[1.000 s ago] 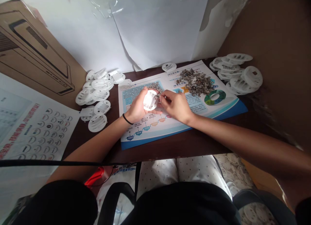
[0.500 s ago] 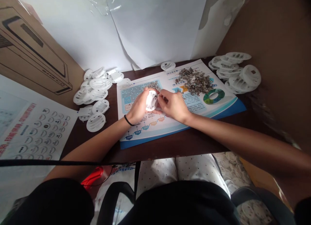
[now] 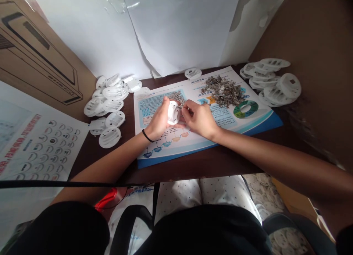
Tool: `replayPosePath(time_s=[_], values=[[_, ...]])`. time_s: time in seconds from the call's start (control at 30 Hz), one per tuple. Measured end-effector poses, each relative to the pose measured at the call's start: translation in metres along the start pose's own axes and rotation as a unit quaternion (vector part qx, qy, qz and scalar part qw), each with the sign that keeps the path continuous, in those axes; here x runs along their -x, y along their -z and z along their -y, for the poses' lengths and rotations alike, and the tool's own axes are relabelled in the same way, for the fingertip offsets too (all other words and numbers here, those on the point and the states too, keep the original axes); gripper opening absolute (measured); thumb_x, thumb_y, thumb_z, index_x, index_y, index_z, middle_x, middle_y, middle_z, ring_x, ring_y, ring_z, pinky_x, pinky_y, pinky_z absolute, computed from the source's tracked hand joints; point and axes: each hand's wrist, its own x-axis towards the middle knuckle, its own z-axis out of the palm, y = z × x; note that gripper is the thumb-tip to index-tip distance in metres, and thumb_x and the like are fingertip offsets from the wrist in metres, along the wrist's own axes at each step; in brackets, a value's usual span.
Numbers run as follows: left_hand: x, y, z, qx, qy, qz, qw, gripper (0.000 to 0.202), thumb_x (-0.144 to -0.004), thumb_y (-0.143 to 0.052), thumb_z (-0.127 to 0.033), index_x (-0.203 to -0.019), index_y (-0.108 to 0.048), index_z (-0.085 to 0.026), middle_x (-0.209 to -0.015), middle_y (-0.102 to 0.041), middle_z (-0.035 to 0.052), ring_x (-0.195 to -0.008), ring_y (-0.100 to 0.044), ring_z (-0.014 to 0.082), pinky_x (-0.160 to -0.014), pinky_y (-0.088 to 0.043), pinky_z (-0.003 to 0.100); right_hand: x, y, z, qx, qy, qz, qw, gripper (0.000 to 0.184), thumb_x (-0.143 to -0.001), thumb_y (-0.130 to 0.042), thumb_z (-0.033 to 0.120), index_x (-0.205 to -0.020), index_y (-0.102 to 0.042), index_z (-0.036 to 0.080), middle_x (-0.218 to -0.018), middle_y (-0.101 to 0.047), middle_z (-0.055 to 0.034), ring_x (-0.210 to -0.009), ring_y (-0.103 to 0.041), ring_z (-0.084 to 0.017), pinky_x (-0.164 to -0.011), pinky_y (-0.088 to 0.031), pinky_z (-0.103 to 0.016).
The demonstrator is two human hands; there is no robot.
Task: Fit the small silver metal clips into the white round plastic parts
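Note:
My left hand (image 3: 159,119) grips a round white plastic disc (image 3: 173,114) with slots in its face, held tilted over a printed sheet (image 3: 154,105). Against the disc's right edge, my right hand (image 3: 199,119) pinches with thumb and forefinger; whatever small piece is in that pinch is too tiny to make out. Behind my right hand, a heap of small metal parts (image 3: 222,91) lies on the sheet. A smaller scatter of tiny pieces (image 3: 176,97) lies just beyond the disc.
Several similar white discs (image 3: 114,93) are piled on the dark table (image 3: 176,169) at the left. Another pile of discs (image 3: 286,88) stands at the right, and a single disc (image 3: 193,73) lies at the back. Cardboard panels (image 3: 49,60) flank the table. More discs (image 3: 264,189) lie below the table's edge.
The view has shifted slightly. The disc has turned a little in my left hand, and my right fingers stay at its right edge.

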Motion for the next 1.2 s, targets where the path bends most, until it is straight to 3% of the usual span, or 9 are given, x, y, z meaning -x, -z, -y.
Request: replayPosePath(time_s=[0.37, 1.2], values=[[-0.0043, 0.001, 0.0074, -0.012, -0.021, -0.027, 0.999, 0.05, -0.092, -0.037, -0.06, -0.115, -0.056, -0.021, -0.087, -0.068, 0.0069, -0.087, -0.069, 0.0254, -0.065, -0.06, 0.034, -0.0027, 0.0005, 0.0023, 0.025, 0.005, 0.01, 1.0, 0.023, -0.089, -0.041, 0.024, -0.08, -0.061, 0.019, -0.06, -0.058, -0.004, -0.055, -0.048, -0.015, -0.058, -0.032, -0.03], [-0.0029, -0.002, 0.006, -0.056, -0.051, -0.024, 0.997, 0.035, -0.093, -0.034, -0.043, -0.109, -0.053, -0.018, -0.086, -0.066, 0.0057, -0.083, -0.068, 0.0232, -0.065, -0.06, 0.035, -0.0034, -0.001, 0.0006, 0.014, 0.013, -0.003, 1.0, 0.024, -0.091, -0.041, 0.025, -0.078, -0.061, 0.018, -0.058, -0.056, -0.0025, -0.053, -0.046, -0.013, -0.058, -0.033, -0.029]])
